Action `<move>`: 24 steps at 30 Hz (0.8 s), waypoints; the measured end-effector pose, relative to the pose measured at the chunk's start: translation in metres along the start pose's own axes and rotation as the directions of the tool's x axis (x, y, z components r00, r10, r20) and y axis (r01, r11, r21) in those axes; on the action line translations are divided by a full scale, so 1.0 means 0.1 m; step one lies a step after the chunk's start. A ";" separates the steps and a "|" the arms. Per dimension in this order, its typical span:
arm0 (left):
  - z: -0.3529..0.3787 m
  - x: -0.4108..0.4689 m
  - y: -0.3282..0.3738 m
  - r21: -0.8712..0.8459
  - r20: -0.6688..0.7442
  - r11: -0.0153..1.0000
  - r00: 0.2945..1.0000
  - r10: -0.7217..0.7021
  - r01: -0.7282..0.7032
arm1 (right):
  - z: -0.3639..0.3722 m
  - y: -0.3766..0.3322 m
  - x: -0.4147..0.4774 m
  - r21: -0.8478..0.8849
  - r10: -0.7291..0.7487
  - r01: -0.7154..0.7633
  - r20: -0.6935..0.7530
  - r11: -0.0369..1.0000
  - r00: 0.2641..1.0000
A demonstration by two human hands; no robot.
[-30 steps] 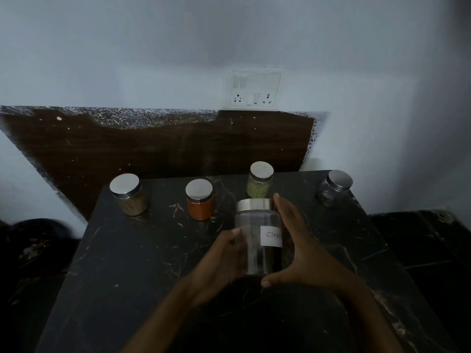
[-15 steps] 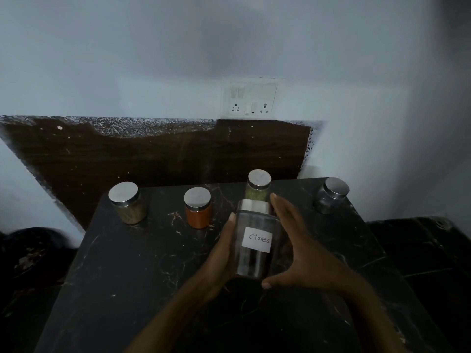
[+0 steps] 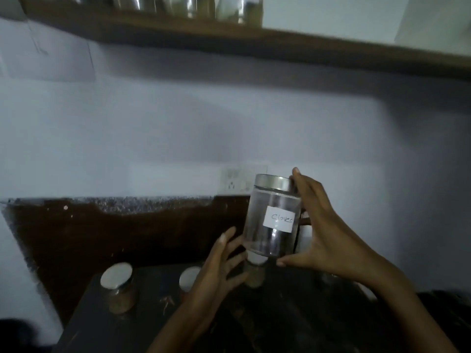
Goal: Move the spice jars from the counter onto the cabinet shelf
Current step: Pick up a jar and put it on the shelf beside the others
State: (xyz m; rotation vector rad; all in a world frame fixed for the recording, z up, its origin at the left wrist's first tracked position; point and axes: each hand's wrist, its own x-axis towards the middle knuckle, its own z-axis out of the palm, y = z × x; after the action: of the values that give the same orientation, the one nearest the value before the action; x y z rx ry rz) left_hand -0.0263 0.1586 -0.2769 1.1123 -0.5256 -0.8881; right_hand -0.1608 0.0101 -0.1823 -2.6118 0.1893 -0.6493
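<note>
A clear glass jar (image 3: 272,217) with a metal lid and a white label reading "Cloves" is raised above the counter, slightly tilted. My right hand (image 3: 328,233) grips it, thumb under the base and fingers up its far side to the lid. My left hand (image 3: 219,271) sits at the jar's lower left with fingers spread and straight, at most brushing the base. On the dark counter (image 3: 293,324) below stand a brown-filled jar (image 3: 118,291), an orange jar (image 3: 188,278) partly behind my left hand, and a green-filled jar (image 3: 254,275) under the raised one. A wooden shelf (image 3: 254,44) runs across the top.
Several glass jars (image 3: 229,8) stand on the shelf's left and middle part; its right stretch shows only white wall behind. A switch and socket plate (image 3: 237,182) is on the wall behind the jar. A dark wooden board (image 3: 127,238) leans behind the counter.
The cloves jar has been lifted off the counter and up towards the wall. My view has tilted upwards, bringing the shelf into sight. My left hand has loosened from the jar's side.
</note>
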 end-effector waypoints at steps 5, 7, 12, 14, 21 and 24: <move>-0.09 0.20 0.26 -0.031 -0.019 0.990 0.990 -0.137 0.137 | -0.70 -0.03 0.49 -0.118 -0.149 0.135 -0.125 0.984 0.981; -0.06 0.29 0.41 -0.013 0.003 0.989 0.990 -0.144 0.145 | -0.99 -0.08 0.69 -0.161 -0.203 0.176 -0.172 0.971 0.964; 0.08 0.45 0.81 -0.019 -0.016 0.997 0.998 -0.069 0.068 | -1.50 -0.19 1.08 -0.276 -0.282 0.205 -0.275 0.939 0.919; 0.20 0.46 1.05 0.068 -0.009 0.996 0.999 0.050 -0.049 | -1.63 -0.22 1.20 -0.312 -0.308 0.209 -0.314 0.927 0.898; 0.60 0.49 2.00 0.299 0.131 0.818 0.870 0.476 -0.492 | -1.92 -0.26 1.59 -0.388 -0.366 0.201 -0.416 0.899 0.832; 0.77 0.62 2.40 0.403 0.164 0.639 0.738 0.654 -0.655 | -2.05 -0.30 1.78 -0.398 -0.377 0.197 -0.449 0.896 0.810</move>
State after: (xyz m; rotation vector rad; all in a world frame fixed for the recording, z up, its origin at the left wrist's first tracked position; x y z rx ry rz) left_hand 0.0333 0.1058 -0.0293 1.1894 -1.0938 -0.1105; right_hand -0.1003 -0.0834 0.0671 -2.7438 0.0558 -1.5606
